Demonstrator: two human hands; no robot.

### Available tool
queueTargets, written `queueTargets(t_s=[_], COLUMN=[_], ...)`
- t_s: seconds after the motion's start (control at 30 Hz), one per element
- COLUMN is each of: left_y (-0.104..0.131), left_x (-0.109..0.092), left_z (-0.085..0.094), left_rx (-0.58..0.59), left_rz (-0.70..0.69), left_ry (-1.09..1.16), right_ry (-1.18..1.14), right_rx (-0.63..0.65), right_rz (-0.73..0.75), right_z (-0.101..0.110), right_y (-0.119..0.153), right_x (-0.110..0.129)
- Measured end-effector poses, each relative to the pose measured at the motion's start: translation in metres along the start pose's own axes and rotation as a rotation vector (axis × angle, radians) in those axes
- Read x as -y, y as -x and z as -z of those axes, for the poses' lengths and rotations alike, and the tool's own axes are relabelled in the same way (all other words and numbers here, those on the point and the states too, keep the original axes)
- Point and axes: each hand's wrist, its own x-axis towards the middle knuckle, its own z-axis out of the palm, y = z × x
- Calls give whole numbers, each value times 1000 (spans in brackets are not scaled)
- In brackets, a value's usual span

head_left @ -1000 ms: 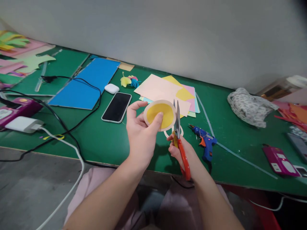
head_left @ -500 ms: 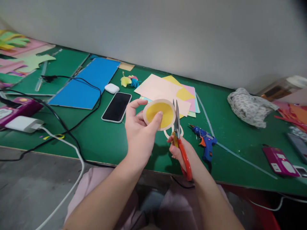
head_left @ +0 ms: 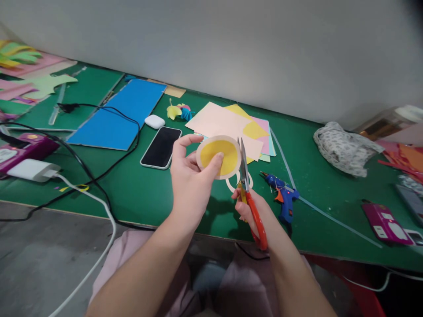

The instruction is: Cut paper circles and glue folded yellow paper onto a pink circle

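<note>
Pinched between the thumb and fingers of my left hand (head_left: 193,180) is a round paper disc (head_left: 228,158), yellow in the middle with a cream rim. My right hand (head_left: 253,207) grips a pair of scissors (head_left: 254,211) with one red and one yellow handle. Their blades point up and are slightly apart, right beside the disc's right edge. Whether they touch the paper I cannot tell. Below the disc, partly hidden by it and the scissors, lies a thin cream paper offcut (head_left: 230,185) on the green table (head_left: 155,193).
Paper sheets (head_left: 214,116) lie stacked behind my hands. A blue glue gun (head_left: 280,193) sits to the right, a phone (head_left: 161,147) and white earbud case (head_left: 154,121) to the left. Cables (head_left: 109,207) cross the left side. A patterned cloth bundle (head_left: 345,147) rests far right.
Almost nothing differs. Both hands have shifted very slightly, and the scissors' handles sit a little lower and further right. The disc stays in my left hand.
</note>
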Motion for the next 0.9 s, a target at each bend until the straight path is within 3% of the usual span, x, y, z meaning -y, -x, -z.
queueTargets(t_s=[0.73, 0.9], left_y=[-7, -8], left_x=[-2, -4], left_z=[6, 6], left_rx=[41, 42], left_rz=[10, 22], left_ry=[-26, -15], right_ry=[51, -39], right_rx=[11, 40], right_rz=[24, 68], right_z=[7, 9], right_y=[2, -2], right_x=[0, -12])
